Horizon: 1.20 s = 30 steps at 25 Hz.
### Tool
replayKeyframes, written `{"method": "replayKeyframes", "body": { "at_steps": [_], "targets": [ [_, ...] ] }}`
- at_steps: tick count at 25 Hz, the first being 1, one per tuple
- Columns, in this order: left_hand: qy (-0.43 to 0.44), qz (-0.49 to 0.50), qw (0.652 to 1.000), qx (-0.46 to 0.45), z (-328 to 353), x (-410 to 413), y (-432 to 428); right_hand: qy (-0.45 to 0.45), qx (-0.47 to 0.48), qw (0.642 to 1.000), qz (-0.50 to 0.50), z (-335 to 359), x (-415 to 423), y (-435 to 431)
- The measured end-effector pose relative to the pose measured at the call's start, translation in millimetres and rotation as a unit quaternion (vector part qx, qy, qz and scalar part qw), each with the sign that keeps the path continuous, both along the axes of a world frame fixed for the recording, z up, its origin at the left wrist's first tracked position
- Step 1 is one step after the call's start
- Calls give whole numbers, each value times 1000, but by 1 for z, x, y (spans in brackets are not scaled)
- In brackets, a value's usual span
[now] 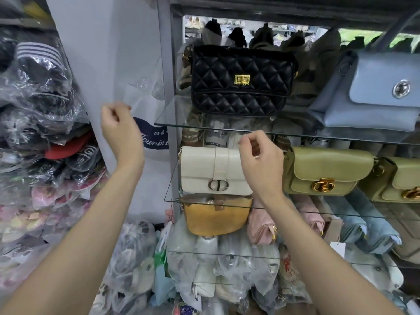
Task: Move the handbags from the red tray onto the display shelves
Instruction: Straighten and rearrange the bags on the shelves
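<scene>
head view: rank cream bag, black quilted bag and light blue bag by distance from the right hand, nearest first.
1. cream bag: middle shelf, right behind the right hand, which overlaps its right end.
2. black quilted bag: one shelf up, above the hand and slightly left.
3. light blue bag: same upper shelf, far off to the right.

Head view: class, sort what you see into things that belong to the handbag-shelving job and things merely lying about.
Job: black quilted handbag, cream handbag, green handbag, blue handbag, glass shelf, left hand, right hand.
Lying about: bagged clothes at left, red cap, bagged shoes below.
</scene>
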State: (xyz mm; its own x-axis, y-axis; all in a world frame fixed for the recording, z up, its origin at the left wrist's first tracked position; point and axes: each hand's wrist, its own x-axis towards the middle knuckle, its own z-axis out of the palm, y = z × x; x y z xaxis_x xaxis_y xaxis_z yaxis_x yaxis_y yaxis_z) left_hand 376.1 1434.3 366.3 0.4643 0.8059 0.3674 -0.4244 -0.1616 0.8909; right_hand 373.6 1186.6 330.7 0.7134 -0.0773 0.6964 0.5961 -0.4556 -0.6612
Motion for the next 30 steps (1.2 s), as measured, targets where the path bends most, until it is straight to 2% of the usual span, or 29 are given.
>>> {"method": "replayKeyframes", "body": {
  "at_steps": [3, 6, 9, 12, 17, 20, 23, 26, 30],
  "targets": [
    [-5, -48, 993, 112, 25, 3, -27, -46, 24, 999, 13, 38, -4, 6],
    [11, -128, 985, 118, 50, 21, -45, -64, 25, 998, -16, 67, 10, 1],
    [84, -243, 961, 101, 68, 38, -63, -3, 70, 996, -50, 78, 30, -12],
    [115, -298, 944, 79, 73, 49, -71, 70, 124, 989, -43, 86, 42, -21],
    [87, -337, 937, 11, 66, 58, -64, 87, 156, 980, -92, 92, 58, -16],
    [84, -344, 935, 14, 64, 59, -63, 163, 238, 957, -32, 99, 69, -19],
    [78, -357, 931, 8, 65, 57, -62, 214, 216, 952, 26, 101, 76, -21],
    [76, -368, 927, -16, 66, 53, -60, 195, 199, 960, 20, 96, 78, -17],
    [81, -321, 943, -24, 69, 47, -50, 200, 164, 965, 33, 93, 74, -20]
  ]
}}
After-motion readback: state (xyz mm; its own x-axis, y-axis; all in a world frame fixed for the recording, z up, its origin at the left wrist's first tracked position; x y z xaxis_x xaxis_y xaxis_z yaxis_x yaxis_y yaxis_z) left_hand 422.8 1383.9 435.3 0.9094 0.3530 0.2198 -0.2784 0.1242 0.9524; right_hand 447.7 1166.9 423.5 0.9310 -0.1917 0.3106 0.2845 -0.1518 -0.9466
